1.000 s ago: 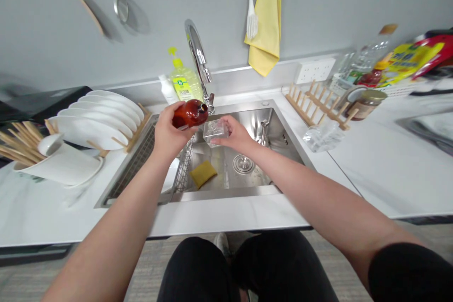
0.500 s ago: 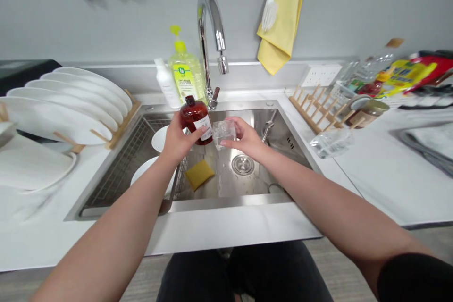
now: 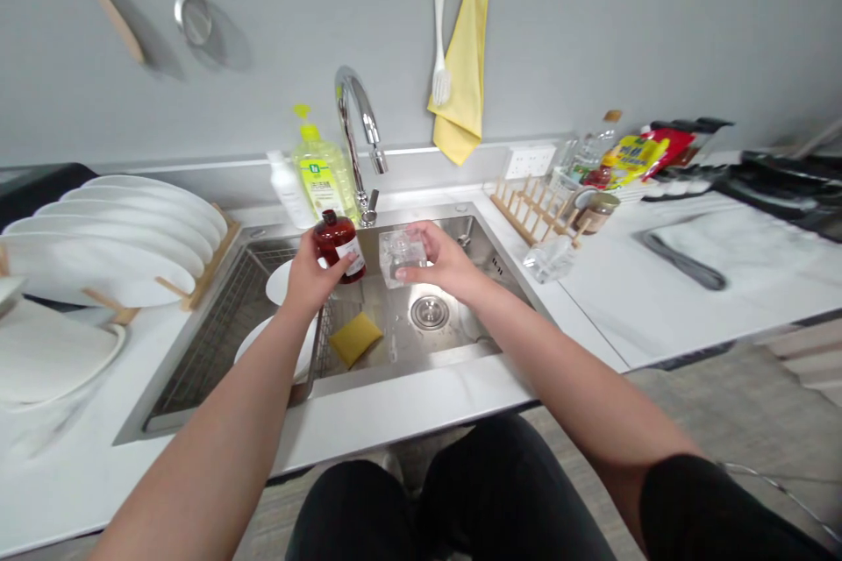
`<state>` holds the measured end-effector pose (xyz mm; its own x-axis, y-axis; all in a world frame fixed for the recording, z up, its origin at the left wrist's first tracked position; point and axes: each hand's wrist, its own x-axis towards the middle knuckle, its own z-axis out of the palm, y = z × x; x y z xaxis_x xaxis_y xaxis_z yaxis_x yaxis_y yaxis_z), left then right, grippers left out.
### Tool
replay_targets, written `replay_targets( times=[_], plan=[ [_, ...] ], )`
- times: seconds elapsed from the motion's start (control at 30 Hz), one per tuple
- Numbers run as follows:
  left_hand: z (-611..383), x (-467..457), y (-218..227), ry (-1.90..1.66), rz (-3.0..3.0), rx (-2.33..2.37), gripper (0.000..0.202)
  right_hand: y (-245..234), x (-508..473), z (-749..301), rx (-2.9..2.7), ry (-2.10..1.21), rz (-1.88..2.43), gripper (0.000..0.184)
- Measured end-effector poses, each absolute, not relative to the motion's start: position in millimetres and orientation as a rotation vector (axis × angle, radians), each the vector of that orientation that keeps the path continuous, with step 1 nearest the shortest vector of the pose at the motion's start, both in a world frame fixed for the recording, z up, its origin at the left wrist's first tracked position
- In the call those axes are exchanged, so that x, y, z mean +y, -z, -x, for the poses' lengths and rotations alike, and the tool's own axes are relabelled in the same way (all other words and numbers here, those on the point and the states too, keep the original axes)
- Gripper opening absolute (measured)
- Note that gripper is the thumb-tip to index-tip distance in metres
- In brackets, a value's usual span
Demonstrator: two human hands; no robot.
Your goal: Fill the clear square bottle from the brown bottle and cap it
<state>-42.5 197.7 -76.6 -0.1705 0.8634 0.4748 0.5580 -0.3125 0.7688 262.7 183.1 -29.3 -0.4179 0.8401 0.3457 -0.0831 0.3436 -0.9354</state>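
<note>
The left hand [image 3: 308,274] grips a small amber bottle [image 3: 336,246], its fingers [image 3: 327,267] clenched around the lower body, with the bottle upright and a white label facing the camera. The right hand [image 3: 442,261] holds a square clear glass [image 3: 402,257], its fingers [image 3: 421,233] curled over the glass. Both things are above the stainless steel sink [image 3: 460,223], just apart from each other and touching nothing else.

Measured from the sink's drain [image 3: 430,312], with 12 o'clock toward the wall, a chrome faucet [image 3: 352,105] rises at 11 o'clock. A yellow sponge [image 3: 355,339] lies on the sink floor at 8 o'clock, and two white plates [image 3: 282,282] sit at 9 o'clock beside a wire rack [image 3: 217,337].

A green dish soap bottle [image 3: 320,175] and a small white bottle [image 3: 286,189] stand behind the sink at 11 o'clock. White plates [image 3: 111,232] stand in a wooden rack [image 3: 210,263] on the worktop [image 3: 408,408] at 9 o'clock. At 2 o'clock, a second wooden rack [image 3: 530,215] stands on the worktop, and a glass [image 3: 549,259] lies on its side nearby. A yellow cloth [image 3: 464,61] and a white brush [image 3: 440,35] hang on the wall at 12 o'clock.
</note>
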Motion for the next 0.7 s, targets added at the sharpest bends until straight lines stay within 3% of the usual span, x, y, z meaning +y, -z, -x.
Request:
replay_targets(
  times=[0.4, 0.7],
  plan=[
    [50, 196, 79, -1.364, -1.833, 1.719, 0.085, 47, 30, -444, -1.643, -0.662, 1.265, 0.073],
    [45, 178, 65, -1.409, -1.776, 1.813, 0.089, 85, 32, -547, -1.156, -0.439, 1.653, 0.078]
  ],
)
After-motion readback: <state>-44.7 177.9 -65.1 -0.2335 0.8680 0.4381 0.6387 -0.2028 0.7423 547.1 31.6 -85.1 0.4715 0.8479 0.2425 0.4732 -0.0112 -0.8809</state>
